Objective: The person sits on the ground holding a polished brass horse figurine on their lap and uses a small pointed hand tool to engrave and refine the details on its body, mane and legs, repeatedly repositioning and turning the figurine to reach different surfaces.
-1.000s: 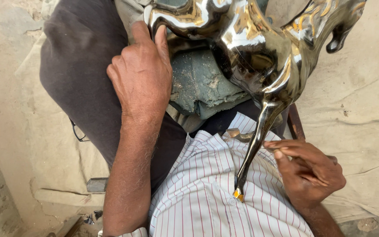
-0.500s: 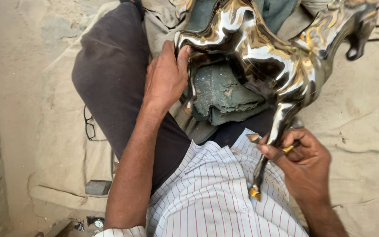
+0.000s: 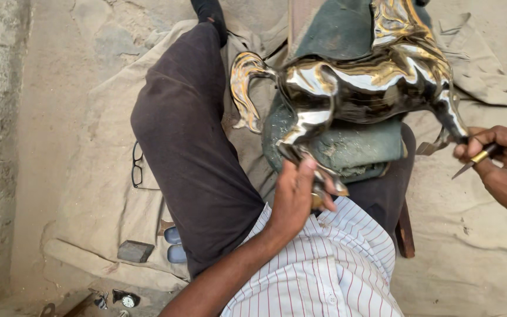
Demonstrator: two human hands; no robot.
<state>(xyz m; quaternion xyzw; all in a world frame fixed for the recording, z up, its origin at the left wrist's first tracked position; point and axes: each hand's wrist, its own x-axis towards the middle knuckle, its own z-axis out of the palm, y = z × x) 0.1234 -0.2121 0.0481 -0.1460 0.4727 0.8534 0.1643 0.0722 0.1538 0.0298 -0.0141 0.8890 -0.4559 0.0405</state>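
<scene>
Our left hand point(image 3: 294, 196) is clamped on a leg of the shiny metal horse point(image 3: 359, 76); our right hand point(image 3: 503, 158), at three o'clock, pinches a pointed tool point(image 3: 476, 159). Cloth point(image 3: 89, 194) covers the floor.

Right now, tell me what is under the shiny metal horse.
Under the metal horse lies a dusty green cushion on the person's lap. The left hand grips a hind leg. Whatever is beneath the cushion is covered.
</scene>
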